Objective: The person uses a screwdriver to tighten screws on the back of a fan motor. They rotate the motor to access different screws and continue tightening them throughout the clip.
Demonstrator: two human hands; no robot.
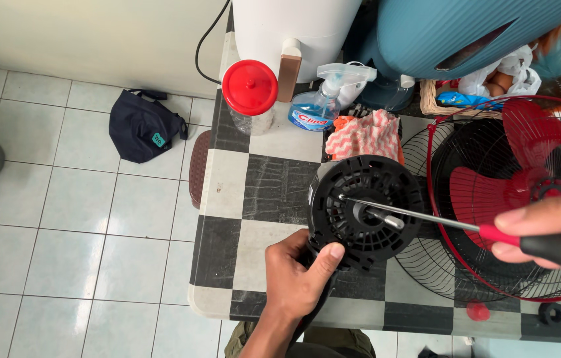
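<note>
My left hand [297, 278] grips the lower left edge of a black round fan motor housing [365, 205] that stands on a black and white checkered table [224, 199]. A metal shaft sticks out of the housing's middle. My right hand [552, 235] holds a red and black screwdriver [439, 219]; its long metal tip touches the housing's face at the upper left. Beside the housing lie a red fan blade [493, 192] and wire fan guards [453, 265].
At the table's back stand a clear jar with a red lid [249, 93], a blue spray bottle [320, 99], an orange and white cloth [363, 136], a white appliance and a basket. A dark bag [142, 126] lies on the tiled floor. A red cap [477, 311] and black ring [551, 313] sit near the front edge.
</note>
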